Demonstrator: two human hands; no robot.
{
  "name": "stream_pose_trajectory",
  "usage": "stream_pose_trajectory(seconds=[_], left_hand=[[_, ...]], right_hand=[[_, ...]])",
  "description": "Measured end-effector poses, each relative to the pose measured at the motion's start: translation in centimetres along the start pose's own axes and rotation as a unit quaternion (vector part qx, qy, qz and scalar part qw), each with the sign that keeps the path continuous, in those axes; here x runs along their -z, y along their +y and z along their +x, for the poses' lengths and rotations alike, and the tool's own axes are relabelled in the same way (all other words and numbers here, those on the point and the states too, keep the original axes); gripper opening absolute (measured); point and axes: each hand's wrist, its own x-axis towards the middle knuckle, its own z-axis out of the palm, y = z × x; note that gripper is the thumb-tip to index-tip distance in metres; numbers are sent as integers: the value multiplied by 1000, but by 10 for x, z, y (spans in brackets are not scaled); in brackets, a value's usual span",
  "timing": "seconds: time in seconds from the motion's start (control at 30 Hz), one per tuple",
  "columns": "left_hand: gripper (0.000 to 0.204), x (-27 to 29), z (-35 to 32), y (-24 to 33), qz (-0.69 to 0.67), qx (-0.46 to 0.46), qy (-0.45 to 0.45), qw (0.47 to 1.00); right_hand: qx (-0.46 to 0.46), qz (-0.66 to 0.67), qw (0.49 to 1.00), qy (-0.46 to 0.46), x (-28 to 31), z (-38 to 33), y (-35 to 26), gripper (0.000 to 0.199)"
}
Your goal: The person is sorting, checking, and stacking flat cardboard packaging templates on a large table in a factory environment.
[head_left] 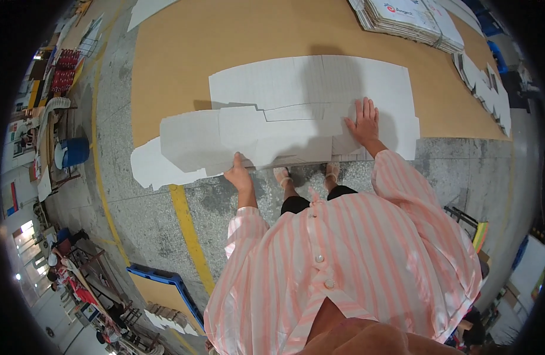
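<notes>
In front of me lie white, flat die-cut cardboard sheets (254, 83), overlapping on a large brown board surface (169, 65). One cardboard piece (192, 139) with notched edges reaches out to the left. At its near edge is my left hand (241, 177), closed with the thumb on top; its other fingers are hidden underneath. Farther right, my right hand (364, 123) lies palm down on the cardboard, its fingers stretched out and slightly apart. Between the hands, the sheets' near edge runs along the front of the surface.
A tied stack of flattened white cartons (411, 23) rests at the far right, beside jagged cardboard pieces (482, 86). A blue bin (74, 152) stands at left. Behind me on the left is a blue-edged cart (166, 278). Yellow lines (189, 236) mark the grey floor.
</notes>
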Motion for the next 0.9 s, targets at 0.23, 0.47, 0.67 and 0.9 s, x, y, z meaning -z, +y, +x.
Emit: stream_pose_trajectory(seconds=[0.23,0.47,0.67,0.9], left_hand=[[16,1,8,2,-265,179,-1,947],[14,-9,0,7,-160,82,20,984],[25,0,1,-4,-82,73,28,994],[23,-1,11,-1,-183,119,23,976]], right_hand=[[1,-4,1000,4,1,0,1,73],[-4,-14,1000,0,1,-1,8,73],[-2,-2,1000,-5,1,-1,4,72],[-8,-3,1000,2,-1,-1,6,72]])
